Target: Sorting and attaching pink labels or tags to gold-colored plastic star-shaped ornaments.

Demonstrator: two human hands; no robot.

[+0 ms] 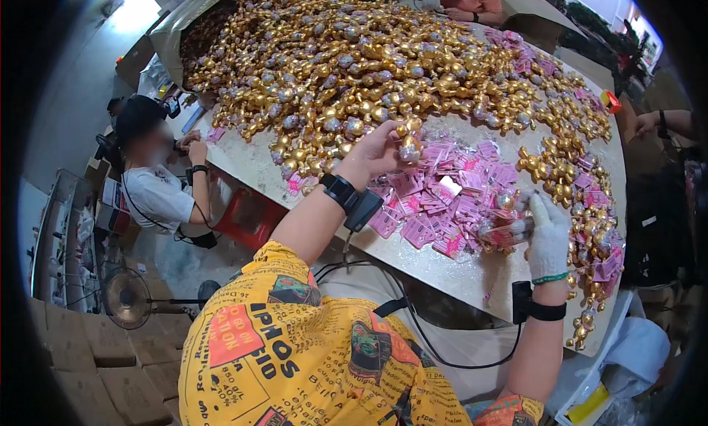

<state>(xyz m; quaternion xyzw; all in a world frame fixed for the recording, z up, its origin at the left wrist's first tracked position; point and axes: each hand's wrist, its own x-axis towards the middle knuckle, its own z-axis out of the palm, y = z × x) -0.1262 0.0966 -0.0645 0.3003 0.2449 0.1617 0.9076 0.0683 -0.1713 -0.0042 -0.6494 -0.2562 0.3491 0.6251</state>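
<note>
My bare left hand [375, 157] is closed round a small shiny gold figure [410, 144], held upright above the table. On my right hand [549, 238] is a white knitted glove. Its fingers pinch a clear plastic bag [505, 228] that seems to have something gold inside; the exact contents are hard to make out. Between the two hands lies a loose pile of pink printed cards [435, 197], some overlapping and some in clear film.
A huge heap of gold figures [346, 65] covers the table's far side and runs down its right edge. One person [158, 168] sits at the left, another [472, 2] works across the table. A red crate [249, 218] stands below the left edge. Cables hang near my lap.
</note>
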